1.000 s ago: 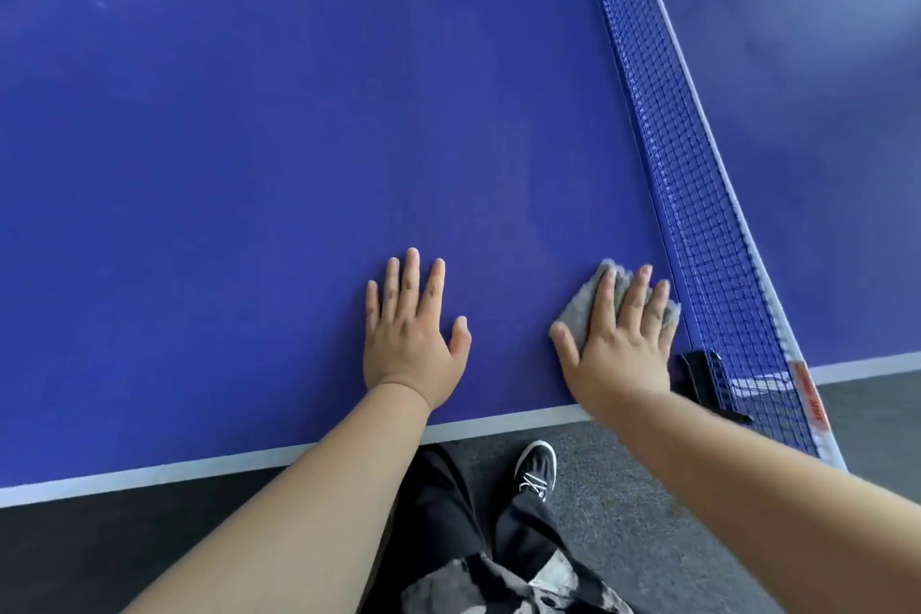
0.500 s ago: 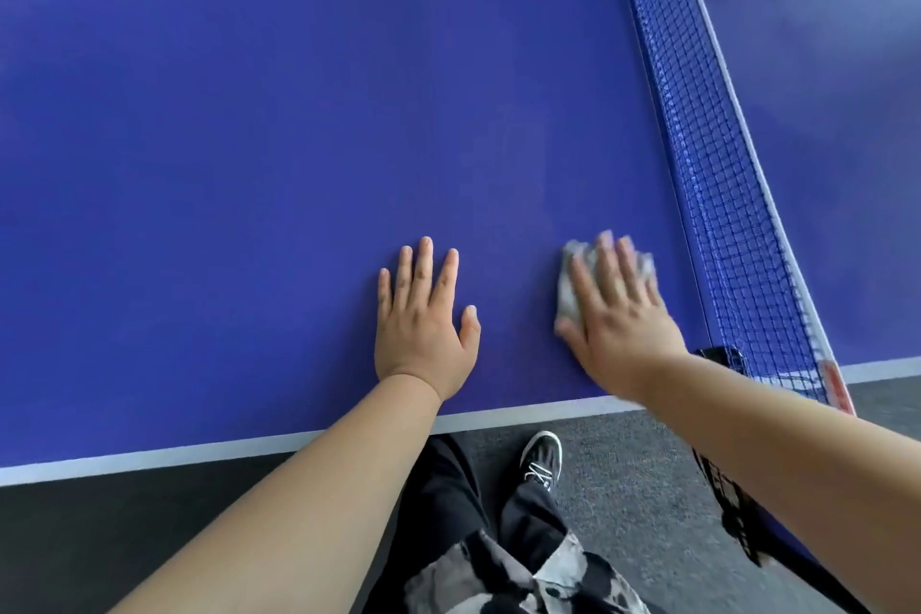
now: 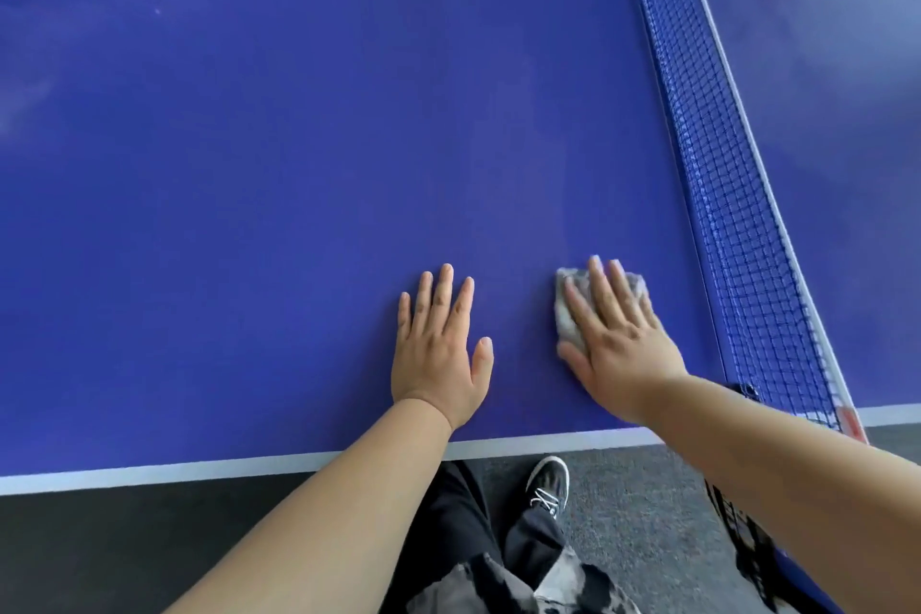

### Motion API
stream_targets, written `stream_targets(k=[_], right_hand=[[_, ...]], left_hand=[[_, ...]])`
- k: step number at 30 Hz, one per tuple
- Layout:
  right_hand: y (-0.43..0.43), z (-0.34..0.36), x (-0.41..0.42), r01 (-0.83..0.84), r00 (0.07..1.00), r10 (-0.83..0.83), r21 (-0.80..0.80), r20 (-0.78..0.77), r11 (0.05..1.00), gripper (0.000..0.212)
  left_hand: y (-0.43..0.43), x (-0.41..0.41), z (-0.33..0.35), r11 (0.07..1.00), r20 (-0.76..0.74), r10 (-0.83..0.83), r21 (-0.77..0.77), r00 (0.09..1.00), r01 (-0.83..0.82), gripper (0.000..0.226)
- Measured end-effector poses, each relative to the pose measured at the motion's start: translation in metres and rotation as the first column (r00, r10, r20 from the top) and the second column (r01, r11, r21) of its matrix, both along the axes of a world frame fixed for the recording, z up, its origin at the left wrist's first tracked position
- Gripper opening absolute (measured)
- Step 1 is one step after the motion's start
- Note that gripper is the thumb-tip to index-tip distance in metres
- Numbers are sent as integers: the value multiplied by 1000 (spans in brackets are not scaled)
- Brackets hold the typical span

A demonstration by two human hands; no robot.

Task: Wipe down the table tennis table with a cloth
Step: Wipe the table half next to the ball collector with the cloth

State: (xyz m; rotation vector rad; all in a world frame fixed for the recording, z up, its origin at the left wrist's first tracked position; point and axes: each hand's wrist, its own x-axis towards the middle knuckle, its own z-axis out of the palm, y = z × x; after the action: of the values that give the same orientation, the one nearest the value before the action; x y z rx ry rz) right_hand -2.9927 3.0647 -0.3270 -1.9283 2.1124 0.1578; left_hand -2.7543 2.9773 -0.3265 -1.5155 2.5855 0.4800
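Since a second ago the right hand has slid its cloth away from the net, so a strip of bare blue now lies between them, while the left hand has kept its place. Largest in view is the blue desk, a table tennis top that runs far to the left and away from the person, with a white line along its near edge. That net stands along the right side, upright and slanting off into the distance. Both forearms reach in over the near edge. Each hand lies palm down with straight fingers: the left rests flat on the bare surface and holds nothing, while the right presses the cloth down under its fingers without curling round it. Smallest is the cloth itself, a bunched grey rag with no clear long axis, showing past the fingertips and beside the forefinger. For the next stroke, the unwiped expanse appears to lie left of and beyond the cloth, and the left hand sits near it on that side, squarely in a leftward path, so a sweep away from the person looks freer.
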Motion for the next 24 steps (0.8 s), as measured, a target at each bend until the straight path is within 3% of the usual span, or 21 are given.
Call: stream_targets(k=[2, 4, 6, 8, 12, 15, 16, 18, 21, 23, 24], right_hand=[[-57, 4, -6, 441, 898, -441, 33, 6, 897, 79], [-97, 4, -1, 544, 839, -545, 46, 12, 838, 79], [-100, -3, 13, 371, 929, -371, 1, 15, 929, 77], [-60, -6, 38, 46, 998, -45, -34, 38, 998, 73], [56, -1, 74, -383, 919, 386, -48, 82, 923, 71], [24, 1, 36, -511, 859, 511, -16, 38, 859, 75], [-3, 3, 23, -435, 900, 435, -12, 22, 900, 75], [-63, 3, 0, -132, 991, 132, -43, -2, 990, 75], [-129, -3, -11, 233, 972, -233, -31, -12, 972, 74], [-137, -3, -2, 245, 969, -245, -21, 4, 969, 72], [-126, -3, 5, 157, 988, -157, -34, 3, 987, 72]], left_hand=[[1, 1, -4, 1000, -10, -8, -24, 1000, 7, 76], [1, 2, -8, 999, -47, -9, -40, 999, 7, 76], [2, 2, -12, 998, -81, -5, -56, 997, 0, 74], [2, 2, -12, 999, -92, -3, -48, 996, -1, 72], [2, 1, -7, 1000, -30, -16, -21, 999, 15, 72], [0, 0, -5, 1000, -29, -16, -3, 999, 16, 74], [0, 0, -5, 1000, -35, -14, 0, 999, 14, 75], [1, -1, -7, 1000, -25, -11, -9, 1000, 10, 77], [2, -2, -11, 1000, 4, -8, -29, 1000, 8, 82], [1, -2, -13, 1000, 13, -5, -25, 1000, 5, 85], [1, -2, -13, 1000, 19, -5, -14, 1000, 5, 86]])
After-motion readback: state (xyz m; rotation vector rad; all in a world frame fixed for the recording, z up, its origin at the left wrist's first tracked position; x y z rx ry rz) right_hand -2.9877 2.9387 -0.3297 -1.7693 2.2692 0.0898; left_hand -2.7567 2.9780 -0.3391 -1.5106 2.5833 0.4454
